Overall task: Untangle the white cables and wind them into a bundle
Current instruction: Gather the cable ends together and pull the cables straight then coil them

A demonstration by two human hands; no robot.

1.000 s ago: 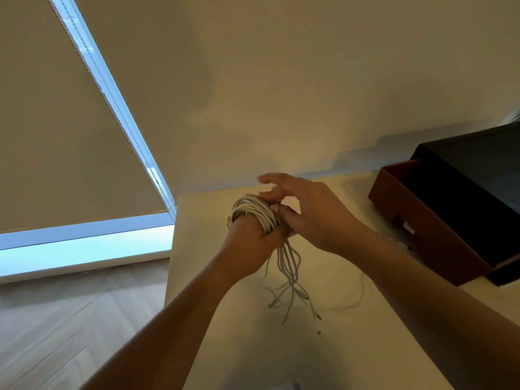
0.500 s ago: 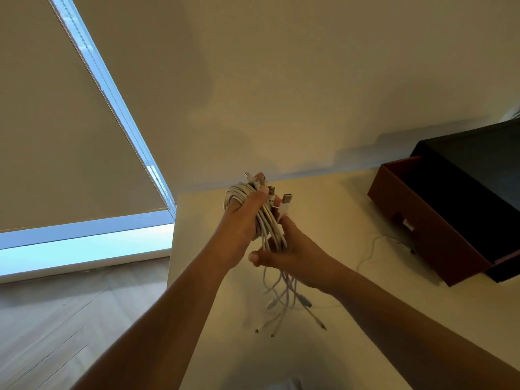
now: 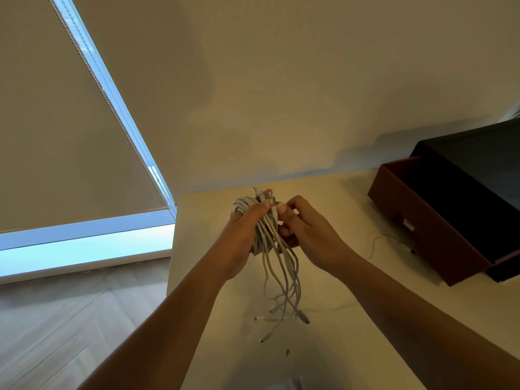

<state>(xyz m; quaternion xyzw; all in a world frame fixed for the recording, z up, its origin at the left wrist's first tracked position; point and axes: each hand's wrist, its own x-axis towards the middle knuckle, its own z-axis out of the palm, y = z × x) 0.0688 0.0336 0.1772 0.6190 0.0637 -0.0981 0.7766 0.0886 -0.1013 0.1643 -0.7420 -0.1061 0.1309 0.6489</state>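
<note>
The white cables (image 3: 282, 267), judged light and limp, are gripped at the coil (image 3: 241, 205) by the left hand (image 3: 239, 235) and pinched near the plugs (image 3: 272, 204) by the right hand (image 3: 309, 235).

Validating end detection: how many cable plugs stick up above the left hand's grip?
3: leftmost plug above the left hand, middle plug by its fingertip, third plug at the thumb of the right hand. Others may hide inside the white cables.
</note>
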